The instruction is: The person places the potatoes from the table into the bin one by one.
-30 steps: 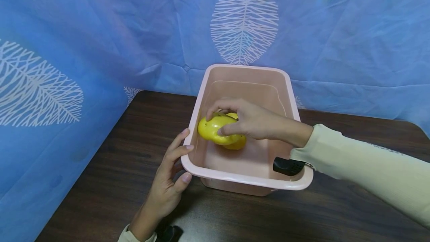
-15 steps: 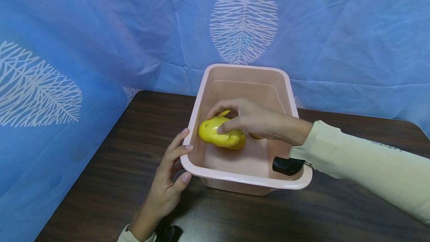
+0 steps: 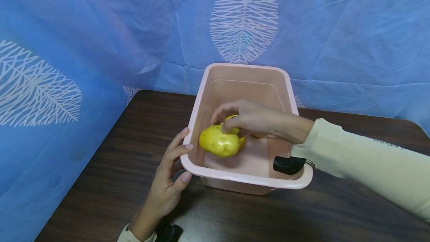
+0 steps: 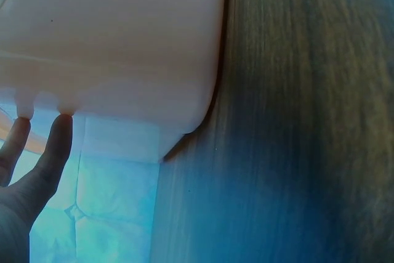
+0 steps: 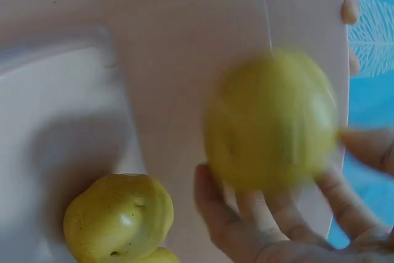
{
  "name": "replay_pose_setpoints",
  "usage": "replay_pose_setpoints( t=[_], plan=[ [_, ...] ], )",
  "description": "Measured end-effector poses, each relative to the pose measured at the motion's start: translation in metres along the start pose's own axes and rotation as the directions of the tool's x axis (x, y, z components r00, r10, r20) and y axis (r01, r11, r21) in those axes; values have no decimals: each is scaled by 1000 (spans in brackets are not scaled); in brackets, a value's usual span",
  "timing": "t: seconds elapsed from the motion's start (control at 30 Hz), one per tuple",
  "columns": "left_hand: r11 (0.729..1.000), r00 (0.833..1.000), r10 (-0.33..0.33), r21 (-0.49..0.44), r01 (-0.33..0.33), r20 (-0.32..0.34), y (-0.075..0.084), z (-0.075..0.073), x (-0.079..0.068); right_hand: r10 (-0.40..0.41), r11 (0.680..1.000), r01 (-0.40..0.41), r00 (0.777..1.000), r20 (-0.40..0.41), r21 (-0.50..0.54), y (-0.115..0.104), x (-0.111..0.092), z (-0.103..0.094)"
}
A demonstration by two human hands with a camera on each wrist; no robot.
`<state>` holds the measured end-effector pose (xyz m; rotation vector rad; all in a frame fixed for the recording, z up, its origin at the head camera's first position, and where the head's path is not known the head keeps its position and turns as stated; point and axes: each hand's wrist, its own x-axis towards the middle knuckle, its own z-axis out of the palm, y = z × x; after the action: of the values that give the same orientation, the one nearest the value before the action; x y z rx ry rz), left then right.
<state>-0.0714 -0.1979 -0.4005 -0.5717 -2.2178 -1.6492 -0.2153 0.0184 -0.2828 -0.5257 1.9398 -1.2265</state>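
Observation:
A pale pink plastic bin (image 3: 248, 181) stands on the table. My right hand (image 3: 253, 120) reaches down into it and holds a glossy, lumpy yellow potato (image 3: 216, 143) between thumb and fingers. In the right wrist view this held potato (image 5: 271, 121) is motion-blurred, with fingers beneath it and the thumb at its side. Another yellow potato (image 5: 117, 220) lies below, with part of a further yellow one at its edge. My left hand (image 3: 166, 182) touches the bin's near left corner; its fairly straight fingers rest at the rim and the thumb lies just outside.
The dark wood table (image 3: 111, 182) extends around the bin. A blue cloth (image 3: 161, 21) with white leaf prints hangs behind and to the left. A black wrist device (image 3: 289, 165) under the right sleeve overlaps the bin's near right corner.
The held potato has turned and shifted slightly toward the near side of the bin, and the right fingers have moved over it. The left hand and bin stay in place.

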Motion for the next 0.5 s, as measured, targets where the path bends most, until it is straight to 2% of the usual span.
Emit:
replay_pose_setpoints(
  t=[0.2, 0.5],
  plan=[
    [1000, 1000, 0, -2, 0, 1, 0, 0, 0, 48, 998, -47, 999, -19, 49, -1, 0, -1],
    [999, 999, 32, -6, -32, -7, -1, -1, 1, 19, 998, -18, 1000, -16, 62, -6, -4, -4]
  ],
)
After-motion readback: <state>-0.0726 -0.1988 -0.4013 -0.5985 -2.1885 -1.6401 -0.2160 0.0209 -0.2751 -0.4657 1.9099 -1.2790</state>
